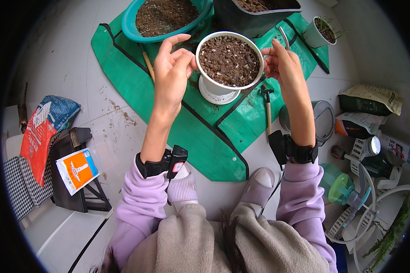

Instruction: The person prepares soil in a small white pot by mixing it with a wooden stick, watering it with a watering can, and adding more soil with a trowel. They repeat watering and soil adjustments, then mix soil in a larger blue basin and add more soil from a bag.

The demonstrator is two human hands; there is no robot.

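Observation:
A white plastic flower pot filled with brown soil is upright between my hands. White granules are scattered through the soil. At the left side of the rim, my left hand grips with thumb and lower fingers, its index finger raised. My right hand has its curled fingers against the opposite side of the rim. Beneath the pot shows a white saucer with specks of dirt; whether the pot rests fully on it is hard to tell. Both hands are over a green mat.
A teal basin and a black container, both with soil, stand behind. On the mat lie a small wooden-handled rake and another wooden handle. A potted seedling, bags and a spray bottle are rightward.

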